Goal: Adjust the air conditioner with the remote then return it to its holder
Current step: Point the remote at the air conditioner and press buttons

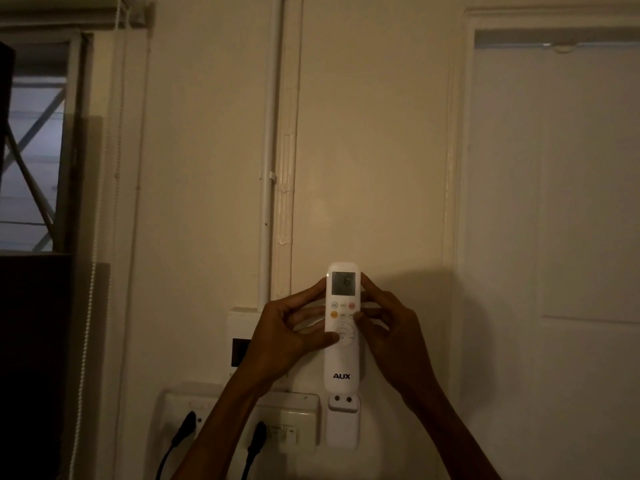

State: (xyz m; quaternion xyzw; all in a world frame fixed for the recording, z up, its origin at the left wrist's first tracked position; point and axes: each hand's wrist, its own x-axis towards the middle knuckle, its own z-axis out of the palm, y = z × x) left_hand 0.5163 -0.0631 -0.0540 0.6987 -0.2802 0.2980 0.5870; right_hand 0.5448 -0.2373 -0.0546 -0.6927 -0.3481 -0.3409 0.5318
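Note:
A white AUX remote [342, 362] stands upright in front of the wall, its small grey display at the top. My left hand [287, 336] grips its left side, thumb resting on the round button pad. My right hand [388, 327] holds its right side, thumb on the small buttons under the display. Directly below the remote's lower end, a white holder [343, 426] is fixed to the wall, with two screws showing at its top. The remote's bottom edge sits just above the holder. No air conditioner is in view.
A white switch and socket panel [298, 420] with two black plugs [185, 427] sits left of the holder. A white conduit [266, 168] runs up the wall. A window with a bead cord [86, 341] is at left, a white door [561, 202] at right.

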